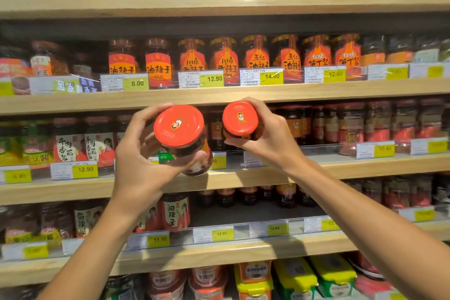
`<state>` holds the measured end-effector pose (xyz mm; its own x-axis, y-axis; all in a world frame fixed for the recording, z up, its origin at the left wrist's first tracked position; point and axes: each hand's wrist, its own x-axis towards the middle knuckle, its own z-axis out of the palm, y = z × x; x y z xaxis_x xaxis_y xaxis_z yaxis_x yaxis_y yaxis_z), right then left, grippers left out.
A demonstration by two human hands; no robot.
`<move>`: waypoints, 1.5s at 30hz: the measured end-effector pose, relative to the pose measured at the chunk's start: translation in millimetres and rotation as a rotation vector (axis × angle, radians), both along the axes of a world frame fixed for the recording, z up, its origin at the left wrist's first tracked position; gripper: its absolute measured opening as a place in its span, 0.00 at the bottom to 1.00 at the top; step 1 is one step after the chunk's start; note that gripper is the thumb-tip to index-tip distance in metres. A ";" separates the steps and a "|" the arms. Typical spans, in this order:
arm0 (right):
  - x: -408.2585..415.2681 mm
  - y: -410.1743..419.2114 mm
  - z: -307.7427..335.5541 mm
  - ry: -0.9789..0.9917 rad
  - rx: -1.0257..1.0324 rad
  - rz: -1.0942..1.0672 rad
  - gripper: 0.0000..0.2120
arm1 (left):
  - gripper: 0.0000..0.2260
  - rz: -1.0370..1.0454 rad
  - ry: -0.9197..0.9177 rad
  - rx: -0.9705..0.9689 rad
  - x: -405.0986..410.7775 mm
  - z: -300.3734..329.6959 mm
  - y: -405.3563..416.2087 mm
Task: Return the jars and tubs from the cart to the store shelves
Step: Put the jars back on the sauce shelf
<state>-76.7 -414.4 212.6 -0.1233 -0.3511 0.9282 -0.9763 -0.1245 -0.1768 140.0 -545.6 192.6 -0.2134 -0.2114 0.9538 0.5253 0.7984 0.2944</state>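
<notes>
Facing the store shelves (219,97), both arms raised, one jar per hand. Far left on the third board down: green and yellow labelled jars (14,146), then white-label jars (82,143) above a 12.90 price tag (84,169). My left hand (143,153) grips the larger jar (187,139), fingers curled over the top side, thumb under the glass near the base; jar is tilted, red lid (179,125) pointing back at me, dark red contents visible through the glass. It sits in the air in front of the third shelf, not on the board as far as I can tell. Just beside it, not touching, my right hand (270,134) holds the smaller jar (242,120), fingers wrapped round the body from the right, thumb underneath; its red lid (239,118) also faces me, same face logo in the centre. That one is up at the front edge of the second board, level with the mouth of the third shelf. Behind and right of it, a row of matching dark jars with red labels (295,124) runs along the shelf. Above, orange-label jars (258,56) with tags reading 8.00, 12.90, 14.00. Bottom right: yellow-lidded tubs (333,273) on the lowest shelf. Far right is blurred, labels unreadable.
</notes>
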 end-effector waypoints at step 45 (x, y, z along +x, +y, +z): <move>-36.6 -17.6 20.0 -0.387 0.555 -0.445 0.53 | 0.37 0.010 0.111 0.018 -19.1 12.5 -4.2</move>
<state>-113.2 -432.0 232.6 -0.6370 -0.5900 0.4961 -0.7704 0.4666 -0.4344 120.9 -549.9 205.1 -0.1042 -0.2305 0.9675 0.5476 0.7988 0.2493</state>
